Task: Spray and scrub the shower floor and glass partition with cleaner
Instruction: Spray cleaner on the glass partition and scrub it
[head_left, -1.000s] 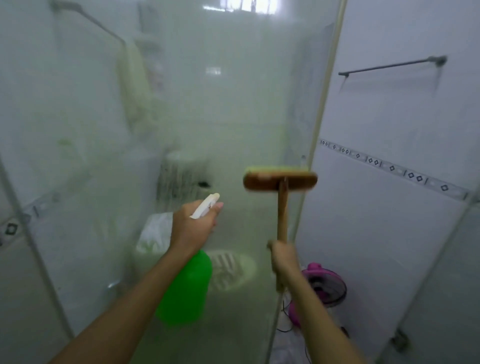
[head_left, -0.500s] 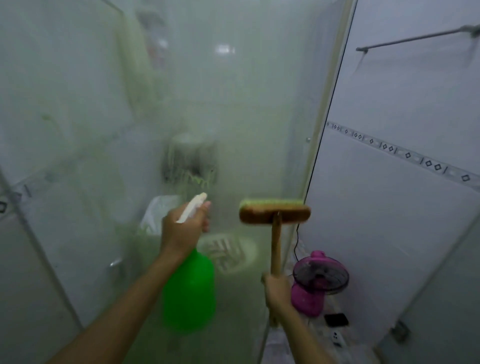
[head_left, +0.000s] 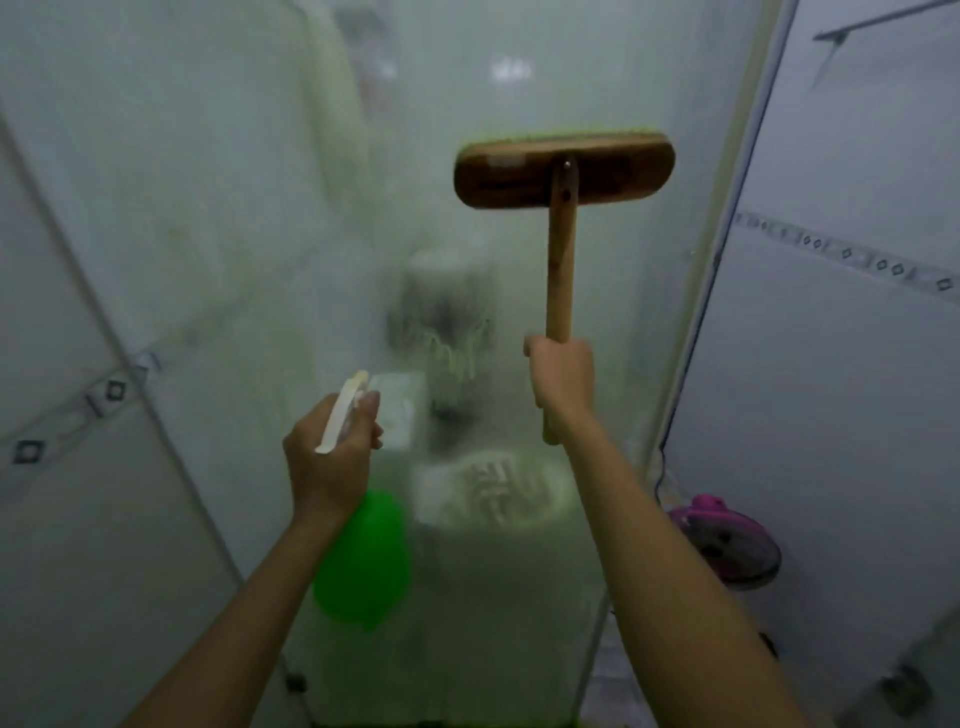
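The right hand (head_left: 561, 376) grasps the wooden handle of the scrub brush (head_left: 563, 169), fingers curled round the shaft near its lower end. The brush is held upright; its head sits above the hand, bristles turned toward the glass partition (head_left: 208, 208), near the partition's right edge frame (head_left: 727, 234). Whether the bristles touch the glass cannot be told.

The left hand (head_left: 332, 457) grips the neck of the green spray bottle (head_left: 366, 561), with a fingertip at the white trigger nozzle (head_left: 343, 410). The nozzle points toward the partition. The bottle body hangs below the hand, left of and lower than the brush.

The partition is fogged and streaked; blurred objects show behind it, including a pale ribbed basket (head_left: 493, 483). A pink fan (head_left: 722, 540) stands on the floor beyond the partition's right edge, against the tiled wall (head_left: 831, 389). A towel rail (head_left: 883, 21) is mounted high on that wall.
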